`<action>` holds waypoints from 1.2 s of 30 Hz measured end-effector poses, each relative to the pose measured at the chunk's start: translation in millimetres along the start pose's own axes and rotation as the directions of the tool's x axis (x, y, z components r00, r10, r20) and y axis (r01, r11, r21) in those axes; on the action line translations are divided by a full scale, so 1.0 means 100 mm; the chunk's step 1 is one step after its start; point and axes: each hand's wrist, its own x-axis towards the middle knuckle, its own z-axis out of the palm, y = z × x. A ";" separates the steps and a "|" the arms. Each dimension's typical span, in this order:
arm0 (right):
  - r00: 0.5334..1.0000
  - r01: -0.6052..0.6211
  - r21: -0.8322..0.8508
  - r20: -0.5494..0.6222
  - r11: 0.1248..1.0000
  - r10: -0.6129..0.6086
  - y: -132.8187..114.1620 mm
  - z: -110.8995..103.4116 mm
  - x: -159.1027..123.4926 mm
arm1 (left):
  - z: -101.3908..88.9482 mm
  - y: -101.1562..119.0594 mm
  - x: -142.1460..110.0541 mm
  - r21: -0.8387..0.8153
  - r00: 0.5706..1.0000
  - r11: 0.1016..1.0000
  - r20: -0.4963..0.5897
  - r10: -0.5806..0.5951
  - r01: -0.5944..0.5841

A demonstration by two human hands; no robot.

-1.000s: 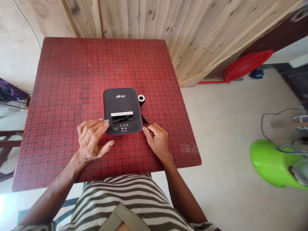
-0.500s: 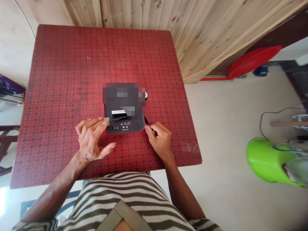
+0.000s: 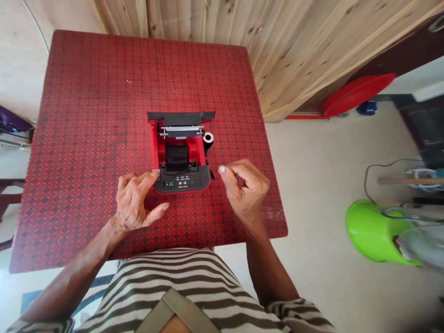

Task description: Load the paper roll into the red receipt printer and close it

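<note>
A red and black printer (image 3: 199,178) lies on the patterned red table with its lid (image 3: 189,119) raised at the far side. Inside its red bay (image 3: 161,150) is a black roll-like part (image 3: 176,156). My left hand (image 3: 135,201) rests its fingertips on the printer's near left corner, thumb spread away over the tabletop. Off the printer's right side, apart from it, my right hand (image 3: 245,189) has curled fingers with the thumb along them; nothing shows in it. A black roll with a white core end (image 3: 208,138) stands against the printer's right side.
The red table (image 3: 93,101) has its far edge near a wooden plank wall (image 3: 287,55). A green stool-like plastic object (image 3: 367,231) and a cable (image 3: 366,180) are on the floor at right. A red round item (image 3: 357,95) leans farther back.
The printer's lid has swung up and away, exposing the red bay. My right hand has moved off the printer's side to the right; my left hand stays at its corner.
</note>
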 end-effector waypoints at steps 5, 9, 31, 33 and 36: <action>0.896 0.292 -0.050 0.364 0.955 -0.255 -0.22 0.20 0.57 | 0.04 -0.03 -0.10 -0.035 1.000 0.999 -0.009 -0.007 0.007; 0.654 0.411 -0.311 0.755 0.857 -0.040 -0.46 0.51 0.94 | 0.04 -0.04 -0.10 -0.062 0.999 0.998 -0.038 0.009 -0.012; 0.949 -0.226 0.321 0.284 0.920 0.134 -0.15 -0.42 0.28 | 0.03 -0.04 -0.06 -0.052 0.998 0.998 -0.051 0.034 -0.037; 0.912 -0.363 0.393 0.335 0.845 0.236 -0.02 -0.41 0.05 | 0.03 -0.04 -0.05 -0.056 0.998 0.998 -0.050 0.038 -0.041; 0.851 -0.486 0.404 0.419 0.775 0.316 0.11 -0.27 -0.26 | 0.03 -0.03 -0.02 -0.041 0.998 0.998 -0.056 0.040 -0.042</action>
